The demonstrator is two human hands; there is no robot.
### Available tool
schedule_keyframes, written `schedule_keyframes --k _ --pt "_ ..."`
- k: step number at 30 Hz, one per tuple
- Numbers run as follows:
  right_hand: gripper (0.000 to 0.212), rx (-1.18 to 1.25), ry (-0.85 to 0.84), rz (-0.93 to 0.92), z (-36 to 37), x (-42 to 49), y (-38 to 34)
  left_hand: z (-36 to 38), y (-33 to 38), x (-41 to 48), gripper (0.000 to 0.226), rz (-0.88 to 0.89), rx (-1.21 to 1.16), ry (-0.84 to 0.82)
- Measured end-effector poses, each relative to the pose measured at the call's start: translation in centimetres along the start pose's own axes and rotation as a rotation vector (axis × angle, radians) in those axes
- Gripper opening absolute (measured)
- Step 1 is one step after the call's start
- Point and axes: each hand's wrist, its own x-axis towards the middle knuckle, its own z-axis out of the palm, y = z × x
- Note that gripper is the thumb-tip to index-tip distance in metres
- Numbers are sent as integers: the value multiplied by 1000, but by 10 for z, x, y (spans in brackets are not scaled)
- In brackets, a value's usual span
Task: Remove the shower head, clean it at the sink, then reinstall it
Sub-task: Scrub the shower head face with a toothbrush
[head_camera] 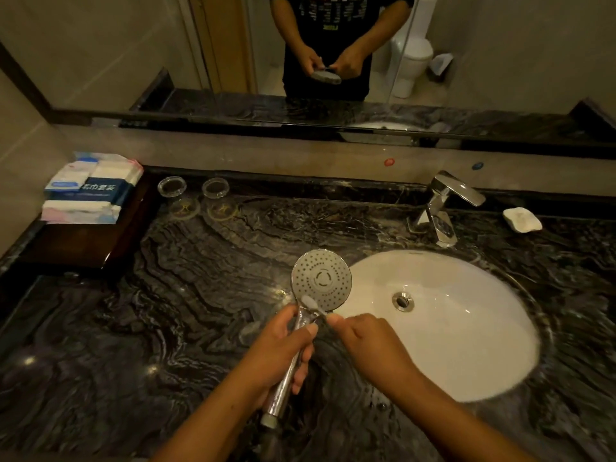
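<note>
Cleaning step: left hand (280, 348) grips shower head (321, 280) by its handle, right hand (370, 341) pinches toothbrush (310, 303) on faceplate; next, likely scrubbing the nozzles farther up.

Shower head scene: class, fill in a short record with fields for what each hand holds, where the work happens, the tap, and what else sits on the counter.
left hand: left hand grips the chrome handle of the shower head
right hand: right hand holds a small brush against the spray face
location: over the dark marble counter, left of the white sink
faucet: faucet, no water visible
other items: towel packs, two glass cups, soap dish
</note>
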Motion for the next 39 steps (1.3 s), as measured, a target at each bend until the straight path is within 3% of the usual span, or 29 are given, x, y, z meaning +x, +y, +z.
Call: schedule_keyframes --k 5,9,15,20,26,31,36,39 --pt "62 181 253 130 -36 30 0 6 3 -2 9 12 -11 -12" --pt "60 41 13 -3 0 0 -2 5 6 -1 11 7 -24 5" --pt "66 193 251 151 -33 32 -1 7 8 -1 5 8 -28 7" --pt "67 46 19 40 2 1 -2 1 8 -1 4 -7 -49 25" --pt "67 155 245 149 -40 33 4 4 7 -4 10 16 -66 4" --pt "68 19 -2 43 -3 3 3 1 6 -5 12 -4 -84 29" --pt "68 188 184 154 -31 31 0 2 8 -6 21 2 -105 53" --pt "66 108 57 76 -8 12 0 1 10 -7 9 -16 -130 87"
